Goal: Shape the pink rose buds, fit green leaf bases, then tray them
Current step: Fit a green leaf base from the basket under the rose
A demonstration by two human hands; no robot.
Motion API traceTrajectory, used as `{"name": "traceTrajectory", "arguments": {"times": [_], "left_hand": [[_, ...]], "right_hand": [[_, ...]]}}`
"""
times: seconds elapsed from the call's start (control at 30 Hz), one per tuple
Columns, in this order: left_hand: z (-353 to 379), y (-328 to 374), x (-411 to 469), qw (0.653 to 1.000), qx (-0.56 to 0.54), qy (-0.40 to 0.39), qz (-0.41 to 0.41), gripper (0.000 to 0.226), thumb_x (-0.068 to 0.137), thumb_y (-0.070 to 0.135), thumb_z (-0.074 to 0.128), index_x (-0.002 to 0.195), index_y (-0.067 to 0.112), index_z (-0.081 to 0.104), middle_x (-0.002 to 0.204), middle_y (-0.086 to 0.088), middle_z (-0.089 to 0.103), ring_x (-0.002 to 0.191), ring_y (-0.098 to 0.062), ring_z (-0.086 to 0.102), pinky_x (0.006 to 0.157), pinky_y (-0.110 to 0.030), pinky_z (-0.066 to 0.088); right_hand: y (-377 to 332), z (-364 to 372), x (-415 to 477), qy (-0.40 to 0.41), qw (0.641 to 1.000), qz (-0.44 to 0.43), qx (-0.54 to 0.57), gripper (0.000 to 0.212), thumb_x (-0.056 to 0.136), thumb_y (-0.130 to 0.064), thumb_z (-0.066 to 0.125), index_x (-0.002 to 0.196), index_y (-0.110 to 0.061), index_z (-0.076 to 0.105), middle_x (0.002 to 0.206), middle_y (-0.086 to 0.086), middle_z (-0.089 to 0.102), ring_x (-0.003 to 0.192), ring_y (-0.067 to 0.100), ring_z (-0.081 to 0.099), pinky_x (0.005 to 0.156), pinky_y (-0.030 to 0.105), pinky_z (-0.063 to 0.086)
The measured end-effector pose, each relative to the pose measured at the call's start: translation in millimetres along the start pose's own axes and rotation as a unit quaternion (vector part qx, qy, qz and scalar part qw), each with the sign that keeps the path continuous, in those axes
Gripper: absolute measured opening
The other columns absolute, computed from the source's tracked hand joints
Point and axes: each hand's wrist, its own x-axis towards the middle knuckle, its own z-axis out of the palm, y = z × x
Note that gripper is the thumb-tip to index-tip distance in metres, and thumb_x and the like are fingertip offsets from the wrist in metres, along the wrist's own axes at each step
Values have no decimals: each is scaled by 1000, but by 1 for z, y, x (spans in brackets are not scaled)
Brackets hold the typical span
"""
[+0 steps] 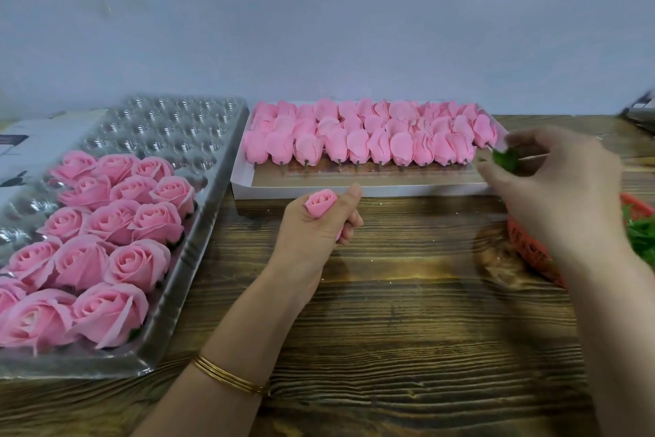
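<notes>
My left hand (315,224) grips a pink rose bud (320,202) upright over the wooden table, in front of the white box. My right hand (553,188) pinches a small green leaf base (506,160) near the right end of that box. The white box (354,188) holds several rows of unshaped pink buds (368,139) lying with their stems toward me. On the left, a clear plastic tray (184,259) carries several opened pink roses (117,220) in its near cups; its far cups hold nothing.
A red basket (528,241) with green leaf bases (641,238) sits at the right edge, partly behind my right forearm. A dark metal object (638,114) lies at the far right. A grey wall stands close behind the box and tray.
</notes>
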Motion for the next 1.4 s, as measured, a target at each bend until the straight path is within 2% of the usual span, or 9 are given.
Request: {"name": "traceTrajectory", "arguments": {"times": [0.27,0.43,0.57,0.67,0.77,0.87,1.03,1.2,1.4], "left_hand": [[0,-1,0,1000,2,13,8,31,85,35,68,58,21,66,67,-5,64,58,-9,52,58,-21,45],[-1,-2,1,1000,4,23,8,34,89,32,67,57,21,67,66,-3,63,58,-9,53,62,-24,47],[-1,-3,3,999,7,38,17,30,90,31,66,64,17,67,64,0,62,59,-7,54,65,-25,47],[-1,-4,3,999,12,44,26,26,90,30,66,69,15,66,64,5,64,63,-3,57,68,-22,46],[0,-3,3,998,-2,50,25,28,88,30,67,64,17,66,67,3,65,67,-4,58,75,-26,46],[2,-2,1,999,-16,45,20,30,84,33,69,56,22,66,70,1,65,72,-9,57,84,-34,48],[3,0,-1,999,-37,31,11,29,71,43,68,49,24,65,74,0,67,76,-13,57,90,-39,46],[0,-1,1,997,-64,34,-5,36,83,35,66,50,23,64,76,-2,68,85,-20,56,94,-41,46],[1,-2,0,996,-80,-4,-26,33,74,42,65,57,15,57,81,-1,71,84,-14,65,86,-37,52]], "right_hand": [[-30,42,-37,-177,981,-29,77,32,72,-27,85,102,-23,72,84,-12,69,79,3,66,77,22,52],[-31,57,-48,-226,969,-37,87,32,72,-25,84,101,-21,71,88,-6,71,85,11,67,85,36,55],[-29,65,-53,-241,966,-35,92,35,68,-24,86,99,-20,71,89,-5,71,86,15,67,85,38,55],[-27,68,-56,-250,964,-34,89,36,67,-28,87,99,-23,71,90,-9,69,85,12,66,83,31,54],[-26,71,-60,-265,960,-35,88,39,67,-32,87,102,-26,70,89,-13,67,84,6,63,76,20,48],[-27,77,-64,-278,954,-27,107,40,67,-31,87,104,-26,71,90,-12,69,85,6,64,78,21,49],[-28,83,-71,-283,951,-33,122,28,68,-29,85,90,-31,68,82,-13,69,80,3,64,76,22,51],[-27,82,-70,-279,953,-43,111,25,66,-29,86,73,-34,61,70,-16,65,69,-5,59,59,6,40],[-31,84,-75,-275,950,-31,144,29,68,-26,87,90,-29,68,77,-18,66,73,-6,61,63,6,43]]}}
